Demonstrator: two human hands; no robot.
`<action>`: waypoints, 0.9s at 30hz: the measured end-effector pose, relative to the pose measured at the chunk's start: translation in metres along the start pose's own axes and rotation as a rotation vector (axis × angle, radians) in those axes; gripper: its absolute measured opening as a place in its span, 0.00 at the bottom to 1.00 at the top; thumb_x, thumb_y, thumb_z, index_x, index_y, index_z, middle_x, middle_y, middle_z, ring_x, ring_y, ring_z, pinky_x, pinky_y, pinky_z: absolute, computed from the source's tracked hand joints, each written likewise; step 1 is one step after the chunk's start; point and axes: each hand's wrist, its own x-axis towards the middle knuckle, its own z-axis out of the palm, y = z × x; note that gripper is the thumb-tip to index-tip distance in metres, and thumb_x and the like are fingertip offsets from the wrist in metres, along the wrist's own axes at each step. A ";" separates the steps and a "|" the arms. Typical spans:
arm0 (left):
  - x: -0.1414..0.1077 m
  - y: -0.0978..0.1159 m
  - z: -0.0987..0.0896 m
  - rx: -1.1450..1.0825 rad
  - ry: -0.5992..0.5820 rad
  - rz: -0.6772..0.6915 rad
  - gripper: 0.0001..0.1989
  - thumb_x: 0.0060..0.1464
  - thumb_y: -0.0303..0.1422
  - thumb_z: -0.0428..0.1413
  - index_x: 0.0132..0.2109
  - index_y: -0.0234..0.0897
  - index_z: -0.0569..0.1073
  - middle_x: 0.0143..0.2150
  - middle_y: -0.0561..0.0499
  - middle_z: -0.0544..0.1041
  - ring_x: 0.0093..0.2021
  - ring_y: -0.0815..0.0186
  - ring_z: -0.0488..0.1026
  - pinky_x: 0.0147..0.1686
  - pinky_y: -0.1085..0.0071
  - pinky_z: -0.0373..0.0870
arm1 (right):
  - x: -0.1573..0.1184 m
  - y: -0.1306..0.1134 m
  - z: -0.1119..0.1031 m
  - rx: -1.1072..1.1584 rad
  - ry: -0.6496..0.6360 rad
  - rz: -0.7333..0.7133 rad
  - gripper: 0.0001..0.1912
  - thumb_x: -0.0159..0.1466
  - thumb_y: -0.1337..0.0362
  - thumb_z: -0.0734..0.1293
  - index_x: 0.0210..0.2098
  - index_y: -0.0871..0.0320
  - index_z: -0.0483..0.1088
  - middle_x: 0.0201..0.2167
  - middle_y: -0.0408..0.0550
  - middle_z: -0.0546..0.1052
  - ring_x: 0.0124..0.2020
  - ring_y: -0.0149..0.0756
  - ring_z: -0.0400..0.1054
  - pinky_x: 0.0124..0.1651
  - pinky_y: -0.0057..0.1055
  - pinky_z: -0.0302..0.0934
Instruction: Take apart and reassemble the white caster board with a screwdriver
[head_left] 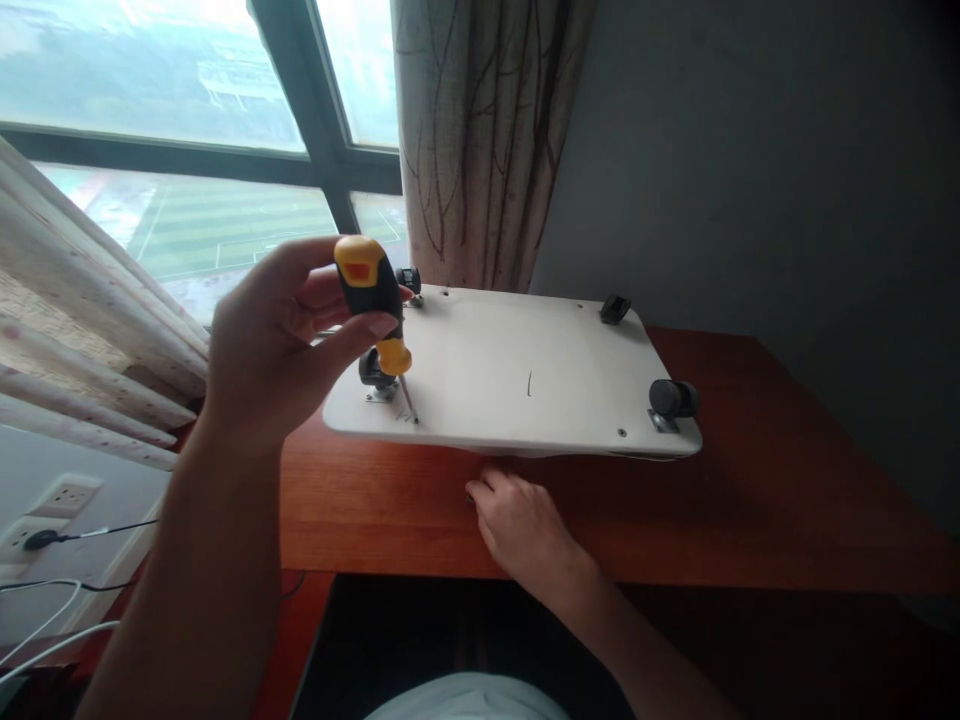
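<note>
My left hand (262, 345) is closed around the handle of a yellow and black screwdriver (375, 300). The screwdriver leans slightly, and its shaft points down to a screw or hole at the front left of a white board (480, 350). Right beside that shaft stands a black caster wheel (375, 368) on a metal plate. Below the board's front edge, my right hand (525, 520) rests on the wooden table (360, 510). Its fingers are pinched together around something small and dark, too hidden to name.
More casters sit at the board's front right (673, 400), back right and back left corners, wheels up. Screws or holes dot its rim. A curtain (487, 140) and window (225, 220) stand behind. At lower left are a wall socket (64, 495) and cables (71, 585).
</note>
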 end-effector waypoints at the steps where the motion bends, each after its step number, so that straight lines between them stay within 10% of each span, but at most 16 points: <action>1: 0.004 -0.002 -0.003 -0.013 0.034 0.054 0.27 0.47 0.30 0.70 0.55 0.46 0.76 0.42 0.54 0.80 0.41 0.55 0.83 0.40 0.53 0.84 | -0.002 0.002 -0.007 0.076 0.010 -0.034 0.14 0.68 0.73 0.60 0.47 0.56 0.74 0.44 0.50 0.77 0.43 0.38 0.74 0.43 0.31 0.67; 5: 0.034 -0.020 -0.017 -0.015 0.168 0.347 0.25 0.47 0.47 0.67 0.52 0.47 0.76 0.43 0.58 0.74 0.39 0.61 0.81 0.40 0.51 0.82 | -0.004 0.009 -0.048 0.483 0.092 -0.194 0.12 0.67 0.72 0.64 0.47 0.55 0.75 0.44 0.46 0.77 0.43 0.31 0.73 0.46 0.27 0.67; 12: 0.088 -0.066 -0.013 0.044 0.247 0.373 0.23 0.46 0.45 0.69 0.46 0.40 0.73 0.37 0.56 0.73 0.37 0.63 0.81 0.37 0.60 0.80 | 0.067 0.033 -0.116 0.554 0.309 -0.223 0.05 0.64 0.70 0.67 0.40 0.58 0.74 0.41 0.46 0.78 0.37 0.30 0.72 0.36 0.26 0.66; 20: 0.124 -0.129 0.007 0.002 0.312 0.226 0.19 0.46 0.34 0.71 0.40 0.45 0.70 0.35 0.57 0.76 0.32 0.67 0.79 0.29 0.70 0.77 | 0.244 0.080 -0.108 0.583 0.503 0.016 0.06 0.56 0.73 0.68 0.34 0.61 0.72 0.33 0.45 0.78 0.32 0.31 0.71 0.41 0.32 0.67; 27: 0.131 -0.142 0.009 0.086 0.273 0.162 0.19 0.46 0.26 0.70 0.41 0.46 0.71 0.31 0.58 0.76 0.31 0.66 0.79 0.30 0.68 0.77 | 0.309 0.090 -0.096 0.578 0.510 0.036 0.06 0.54 0.73 0.69 0.33 0.60 0.72 0.32 0.43 0.77 0.37 0.33 0.73 0.44 0.32 0.67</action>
